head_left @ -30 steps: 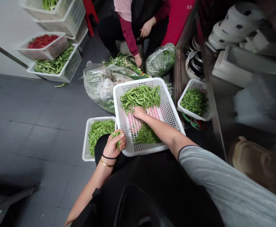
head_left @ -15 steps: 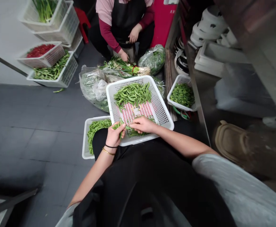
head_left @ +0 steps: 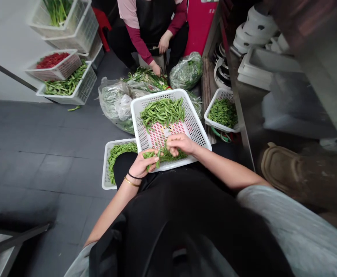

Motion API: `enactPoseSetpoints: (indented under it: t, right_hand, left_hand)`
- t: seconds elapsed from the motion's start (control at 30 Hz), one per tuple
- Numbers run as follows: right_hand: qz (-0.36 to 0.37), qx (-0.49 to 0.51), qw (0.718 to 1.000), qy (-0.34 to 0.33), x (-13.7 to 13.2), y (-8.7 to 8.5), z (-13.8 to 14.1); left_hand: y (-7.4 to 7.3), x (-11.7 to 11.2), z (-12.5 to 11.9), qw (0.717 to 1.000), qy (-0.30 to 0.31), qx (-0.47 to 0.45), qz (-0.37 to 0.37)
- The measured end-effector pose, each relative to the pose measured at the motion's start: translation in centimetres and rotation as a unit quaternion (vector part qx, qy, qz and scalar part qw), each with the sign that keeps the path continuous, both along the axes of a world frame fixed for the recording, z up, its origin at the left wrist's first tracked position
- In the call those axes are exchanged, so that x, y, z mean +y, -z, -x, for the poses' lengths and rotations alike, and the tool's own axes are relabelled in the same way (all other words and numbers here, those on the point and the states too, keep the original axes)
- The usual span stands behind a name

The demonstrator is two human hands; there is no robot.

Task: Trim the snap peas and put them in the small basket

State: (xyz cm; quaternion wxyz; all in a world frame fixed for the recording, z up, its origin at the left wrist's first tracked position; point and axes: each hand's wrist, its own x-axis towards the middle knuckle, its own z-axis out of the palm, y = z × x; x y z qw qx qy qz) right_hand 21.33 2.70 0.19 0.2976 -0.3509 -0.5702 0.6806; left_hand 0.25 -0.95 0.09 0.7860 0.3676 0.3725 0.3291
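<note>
A white perforated basket [head_left: 200,135] rests on my lap. Green pea pods [head_left: 164,112] are heaped at its far side, and a smaller pile of thin green bits [head_left: 172,154] lies at the near side. My left hand [head_left: 141,164] is closed around several pea pods [head_left: 150,157] at the basket's near left corner, one pod sticking up by the thumb. Just right of it, my right hand [head_left: 182,144] hovers over the near pile with its fingers pinched together. Whatever sits between those fingertips is too small to make out.
A second white basket [head_left: 105,169] of pods stands on the floor by my left knee. Beyond are bagged greens [head_left: 114,100] and a co-worker's hands [head_left: 160,57] at some scallions. Stacked vegetable baskets [head_left: 78,94] stand far left. A basket of greens [head_left: 222,114] sits right, beside a metal shelf.
My right hand has drawn away from the left, a little up and to the right. The left hand still grips its pods. The co-worker's lower hand has shifted slightly among the scallions.
</note>
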Motion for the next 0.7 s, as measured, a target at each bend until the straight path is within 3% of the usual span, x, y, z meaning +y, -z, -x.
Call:
enactPoseSetpoints:
  t: [0.1, 0.17, 0.23, 0.3, 0.37, 0.4, 0.47, 0.57, 0.63, 0.7]
  right_hand:
    - [-0.056, -0.054, 0.988, 0.133, 1.0, -0.2, -1.4]
    - [-0.167, -0.137, 0.965, 0.147, 0.9, -0.9, -1.6]
    - [-0.310, -0.227, 0.918, 0.100, 0.4, -1.5, -1.1]
    - [-0.418, -0.296, 0.859, 0.010, -0.2, -1.7, 0.0]
    - [-0.459, -0.330, 0.821, -0.079, -0.4, -1.5, 1.0]
    - [-0.461, -0.330, 0.817, -0.107, -0.4, -1.3, 1.4]
    - [-0.430, -0.290, 0.844, -0.132, -0.2, -0.8, 1.9]
    - [-0.251, -0.142, 0.952, -0.102, -0.1, -0.4, 2.8]
    - [-0.083, -0.020, 0.995, -0.043, -0.4, 0.0, 3.6]
    - [0.037, 0.083, 0.996, -0.010, -0.7, 0.3, 4.4]
  left_hand:
    - [0.0, 0.1, 0.5, 1.000, 0.007, -0.011, 0.015]
    - [0.3, 0.2, 0.7, 1.000, 0.011, -0.018, 0.023]
    - [0.6, 0.3, 0.7, 0.999, 0.023, -0.021, 0.026]
    - [0.7, 0.5, 0.7, 0.999, 0.037, -0.009, 0.022]
    - [0.6, 0.5, 0.7, 0.998, 0.034, 0.053, -0.018]
    - [0.4, 0.6, 0.7, 0.992, 0.027, 0.102, -0.062]
    - [-0.1, 0.5, 0.7, 0.962, 0.018, 0.203, -0.183]
    - [-0.9, 0.4, 0.7, 0.909, -0.003, 0.259, -0.327]
    - [-0.9, 0.3, 1.0, 0.912, -0.049, 0.231, -0.335]
    - [-0.6, 0.4, 1.4, 0.941, -0.065, 0.165, -0.287]
